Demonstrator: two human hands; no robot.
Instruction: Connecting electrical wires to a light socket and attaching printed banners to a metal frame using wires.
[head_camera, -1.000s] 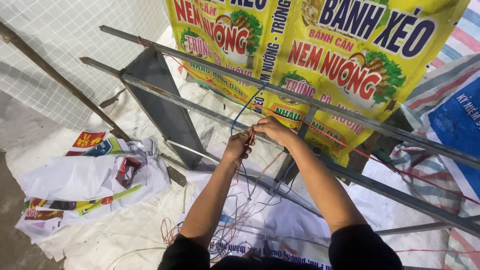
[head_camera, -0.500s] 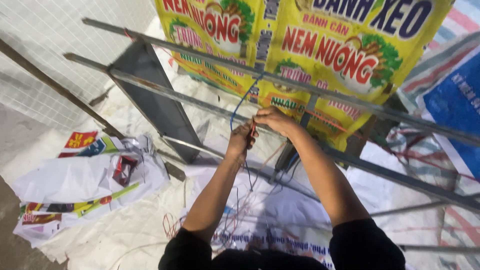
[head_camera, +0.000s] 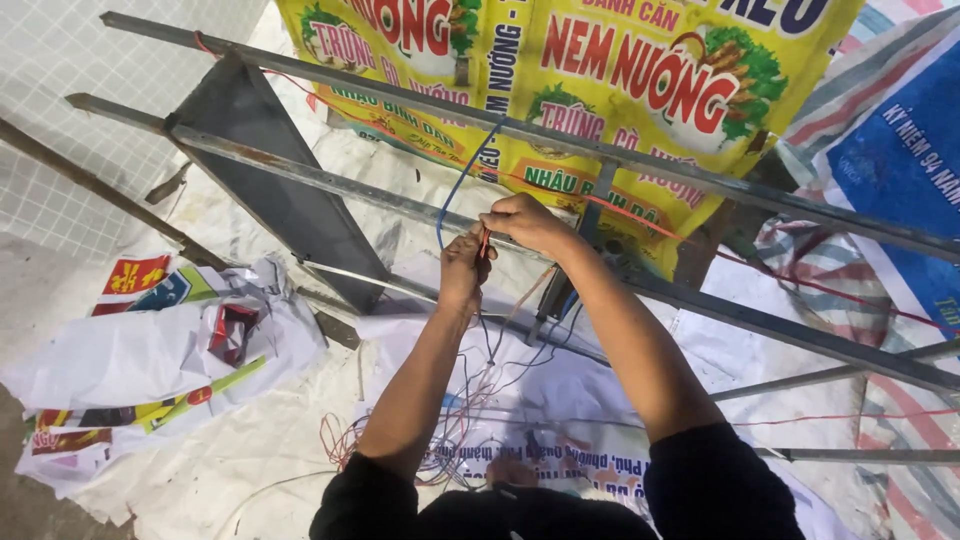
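My left hand (head_camera: 463, 268) and my right hand (head_camera: 524, 222) meet over a grey metal rail (head_camera: 300, 172) of a steel frame. Both pinch a thin red wire (head_camera: 485, 243) between the fingertips. A blue wire (head_camera: 458, 182) loops up from the hands toward the upper rail (head_camera: 620, 158). More red and blue wires hang below the hands and lie tangled (head_camera: 450, 440) on the white sheet. Another red wire (head_camera: 700, 240) runs right along the frame.
A yellow printed banner (head_camera: 600, 90) hangs behind the frame. A dark metal plate (head_camera: 270, 190) slopes at the left. Crumpled printed sheets (head_camera: 150, 370) lie lower left, a blue banner (head_camera: 900, 170) at the right. White mesh (head_camera: 90, 60) covers the upper left.
The view has shifted a little, so hands and frame sit lower and more central. Both hands stay together on the red wire, with small finger movements only.
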